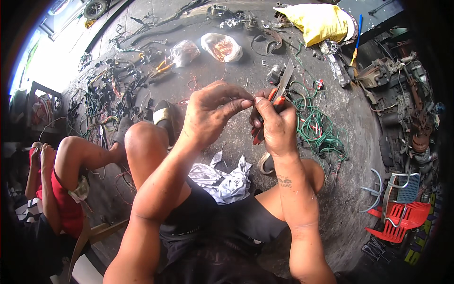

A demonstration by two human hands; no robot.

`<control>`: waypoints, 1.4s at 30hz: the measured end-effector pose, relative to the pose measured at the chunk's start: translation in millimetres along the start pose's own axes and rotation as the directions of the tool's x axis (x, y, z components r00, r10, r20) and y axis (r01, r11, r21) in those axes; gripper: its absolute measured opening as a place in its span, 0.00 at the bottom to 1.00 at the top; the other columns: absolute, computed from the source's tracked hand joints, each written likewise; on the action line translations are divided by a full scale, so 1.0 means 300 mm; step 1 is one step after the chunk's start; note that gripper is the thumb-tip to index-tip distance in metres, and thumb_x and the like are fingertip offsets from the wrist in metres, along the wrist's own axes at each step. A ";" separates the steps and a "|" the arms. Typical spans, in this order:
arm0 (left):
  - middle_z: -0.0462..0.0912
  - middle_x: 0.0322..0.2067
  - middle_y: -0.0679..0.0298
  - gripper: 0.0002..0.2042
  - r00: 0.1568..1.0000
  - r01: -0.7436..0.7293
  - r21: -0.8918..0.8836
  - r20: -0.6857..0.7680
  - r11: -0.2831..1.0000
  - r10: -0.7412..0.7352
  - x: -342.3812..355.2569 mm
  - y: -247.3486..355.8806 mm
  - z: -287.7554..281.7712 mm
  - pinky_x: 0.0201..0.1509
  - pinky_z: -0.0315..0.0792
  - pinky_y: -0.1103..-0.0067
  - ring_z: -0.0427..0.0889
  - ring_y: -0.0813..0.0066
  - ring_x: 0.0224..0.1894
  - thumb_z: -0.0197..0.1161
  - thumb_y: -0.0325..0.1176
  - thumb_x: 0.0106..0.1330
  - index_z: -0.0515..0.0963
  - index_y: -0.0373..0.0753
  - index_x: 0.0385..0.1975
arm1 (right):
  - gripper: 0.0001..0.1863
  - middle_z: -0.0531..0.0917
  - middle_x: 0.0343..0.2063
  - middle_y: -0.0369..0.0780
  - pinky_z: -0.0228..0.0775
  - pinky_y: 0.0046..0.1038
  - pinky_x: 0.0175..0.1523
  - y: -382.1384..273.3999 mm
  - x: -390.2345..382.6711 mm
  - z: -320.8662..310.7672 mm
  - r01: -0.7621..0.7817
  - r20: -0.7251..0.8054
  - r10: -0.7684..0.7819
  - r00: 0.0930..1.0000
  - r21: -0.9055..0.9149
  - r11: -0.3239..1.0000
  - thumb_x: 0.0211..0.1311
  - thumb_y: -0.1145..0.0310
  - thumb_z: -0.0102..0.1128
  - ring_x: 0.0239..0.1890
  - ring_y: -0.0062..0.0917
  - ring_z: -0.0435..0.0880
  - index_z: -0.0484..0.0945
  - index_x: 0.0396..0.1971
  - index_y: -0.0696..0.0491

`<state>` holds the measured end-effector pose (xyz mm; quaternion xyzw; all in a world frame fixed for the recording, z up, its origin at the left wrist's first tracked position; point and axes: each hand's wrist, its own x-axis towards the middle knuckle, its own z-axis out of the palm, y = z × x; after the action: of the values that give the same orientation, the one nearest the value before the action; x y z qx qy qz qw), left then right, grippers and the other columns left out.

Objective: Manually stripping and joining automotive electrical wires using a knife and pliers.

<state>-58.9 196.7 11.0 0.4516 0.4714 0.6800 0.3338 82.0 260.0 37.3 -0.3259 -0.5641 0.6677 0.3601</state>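
Note:
In front of my knees, both hands meet at the fingertips. My left hand (208, 113) is closed in a pinch, its thumb and forefinger pressed together beside the right thumb; whatever lies between them is too small to make out. Wrapped in my right hand (279, 125) is a knife with a flat blade (285, 78) pointing up and away. Red-orange grips (279, 101) show around the same fingers, perhaps of a second tool, mostly hidden by the palm. Just right of that hand, a tangle of green wires (314, 123) lies on the floor.
Ahead are a white bag (221, 47) of copper-coloured bits, a clear bag (184, 52) and yellow-handled pliers (163, 67). Dark wire harnesses (106, 90) spread left, near another person (71, 161). A yellow sack (321, 23), metal parts (416, 109) and a red chair (402, 220) stand right.

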 end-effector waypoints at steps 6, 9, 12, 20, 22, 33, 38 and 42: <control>0.82 0.31 0.60 0.05 0.998 -0.069 0.338 0.018 0.939 0.066 0.013 0.029 -0.023 0.40 0.73 0.75 0.82 0.67 0.35 0.68 0.27 0.55 0.83 0.37 0.32 | 0.05 0.73 0.16 0.30 0.57 0.16 0.21 0.007 0.002 -0.012 -0.027 0.010 0.027 1.000 0.046 0.999 0.62 0.70 0.57 0.17 0.10 0.68 0.77 0.31 0.56; 0.81 0.30 0.60 0.06 0.984 -0.172 0.475 0.049 0.863 0.169 0.006 0.045 -0.028 0.37 0.74 0.73 0.82 0.62 0.33 0.67 0.24 0.54 0.82 0.38 0.31 | 0.05 0.73 0.16 0.29 0.55 0.15 0.21 -0.016 0.010 -0.029 -0.098 0.116 0.091 0.989 0.051 0.994 0.60 0.71 0.59 0.17 0.09 0.67 0.78 0.29 0.57; 0.80 0.29 0.59 0.07 0.967 -0.252 0.463 0.096 0.849 0.235 0.002 0.058 -0.026 0.35 0.74 0.72 0.82 0.60 0.32 0.67 0.22 0.53 0.81 0.37 0.31 | 0.05 0.73 0.16 0.28 0.54 0.15 0.21 -0.036 -0.004 -0.013 -0.094 0.088 0.099 0.991 -0.056 0.994 0.59 0.72 0.59 0.17 0.09 0.67 0.79 0.27 0.57; 0.77 0.27 0.58 0.06 0.961 -0.273 0.456 0.085 0.847 0.264 -0.009 0.045 0.009 0.33 0.73 0.70 0.80 0.57 0.31 0.62 0.19 0.54 0.77 0.36 0.30 | 0.03 0.74 0.16 0.30 0.56 0.16 0.20 0.014 0.006 -0.016 -0.048 0.065 0.054 0.996 -0.078 0.996 0.56 0.73 0.55 0.16 0.11 0.67 0.77 0.26 0.56; 0.79 0.29 0.59 0.05 0.960 -0.273 0.477 0.083 0.835 0.267 -0.012 0.044 0.015 0.37 0.73 0.74 0.80 0.63 0.32 0.62 0.19 0.54 0.76 0.34 0.29 | 0.04 0.75 0.16 0.33 0.57 0.18 0.18 0.026 0.011 -0.011 -0.016 0.062 0.019 0.998 -0.053 0.998 0.56 0.71 0.54 0.14 0.14 0.68 0.76 0.28 0.56; 0.78 0.26 0.57 0.04 0.964 -0.108 0.272 -0.208 0.956 0.168 -0.023 -0.024 0.050 0.34 0.72 0.74 0.80 0.63 0.29 0.60 0.19 0.56 0.76 0.34 0.30 | 0.04 0.74 0.18 0.35 0.60 0.19 0.19 0.001 0.011 0.027 -0.088 -0.008 0.087 0.996 -0.063 0.994 0.54 0.73 0.52 0.15 0.17 0.69 0.73 0.22 0.55; 0.80 0.28 0.60 0.02 0.970 0.042 0.160 -0.244 0.986 -0.002 -0.016 -0.010 0.039 0.38 0.71 0.78 0.78 0.72 0.31 0.60 0.24 0.61 0.76 0.33 0.31 | 0.02 0.74 0.19 0.37 0.62 0.20 0.20 -0.016 0.010 0.029 -0.130 -0.039 0.128 0.991 -0.061 0.990 0.53 0.75 0.53 0.15 0.17 0.69 0.73 0.24 0.56; 0.79 0.34 0.66 0.07 0.972 0.226 -0.170 0.098 0.959 -0.212 0.007 0.015 -0.012 0.42 0.71 0.82 0.75 0.82 0.35 0.60 0.30 0.66 0.77 0.33 0.37 | 0.04 0.78 0.22 0.39 0.62 0.20 0.19 0.013 0.025 -0.027 -0.154 -0.080 0.186 0.979 0.300 0.941 0.53 0.75 0.55 0.15 0.19 0.70 0.75 0.29 0.57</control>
<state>-63.1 195.7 15.4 0.3912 0.4416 0.6603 0.4648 84.3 270.2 32.1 -0.3519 -0.4088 0.7539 0.3749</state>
